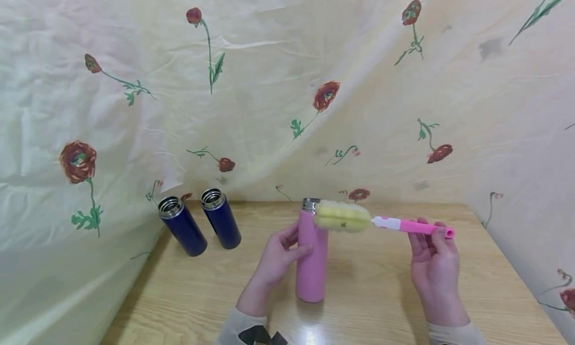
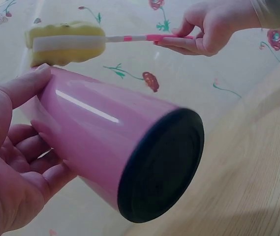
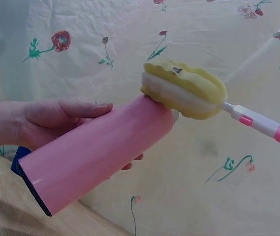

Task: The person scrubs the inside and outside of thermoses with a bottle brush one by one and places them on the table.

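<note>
My left hand [image 1: 279, 253] grips a pink thermos bottle [image 1: 312, 265] around its side, with the thumb across the front. The bottle has a bare steel neck and no lid. Its dark base [image 2: 164, 167] shows in the left wrist view, raised off the table. My right hand [image 1: 434, 265] holds a sponge bottle brush by its pink handle [image 1: 418, 227]. The brush lies nearly level, and its yellow and white sponge head [image 3: 184, 91] is against the outside of the bottle near the neck, not inside it. The bottle's inside is hidden.
Two dark blue bottles [image 1: 183, 230] with open steel mouths stand at the left of the wooden table [image 1: 368, 295]. A pale cloth [image 1: 269, 60] printed with red flowers hangs behind the table and along its sides.
</note>
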The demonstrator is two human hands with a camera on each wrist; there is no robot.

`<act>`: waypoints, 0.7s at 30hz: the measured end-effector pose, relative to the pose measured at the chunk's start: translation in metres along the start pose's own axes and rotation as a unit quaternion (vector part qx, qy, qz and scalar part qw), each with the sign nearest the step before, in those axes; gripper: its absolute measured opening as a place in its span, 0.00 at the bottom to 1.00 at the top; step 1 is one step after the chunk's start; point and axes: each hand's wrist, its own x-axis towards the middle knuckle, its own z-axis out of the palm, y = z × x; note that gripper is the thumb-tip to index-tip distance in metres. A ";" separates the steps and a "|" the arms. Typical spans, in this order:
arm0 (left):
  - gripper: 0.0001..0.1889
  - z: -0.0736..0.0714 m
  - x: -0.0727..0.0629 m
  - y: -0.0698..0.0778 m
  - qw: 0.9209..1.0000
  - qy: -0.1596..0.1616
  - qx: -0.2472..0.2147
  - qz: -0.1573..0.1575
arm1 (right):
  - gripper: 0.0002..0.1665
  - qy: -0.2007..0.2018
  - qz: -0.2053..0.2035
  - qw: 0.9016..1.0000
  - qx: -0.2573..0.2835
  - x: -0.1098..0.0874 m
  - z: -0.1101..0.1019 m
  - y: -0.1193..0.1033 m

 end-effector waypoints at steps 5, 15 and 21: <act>0.37 -0.001 0.000 0.000 1.000 -0.008 0.009 0.003 | 0.10 -0.002 -0.035 0.999 0.002 -0.001 0.003 0.002; 0.37 -0.002 0.001 0.000 1.000 -0.026 0.014 0.006 | 0.10 0.009 -0.036 0.999 0.008 -0.002 0.005 0.002; 0.36 -0.003 0.000 0.001 1.000 -0.004 0.002 0.010 | 0.07 -0.001 0.004 0.999 -0.036 -0.003 0.001 0.004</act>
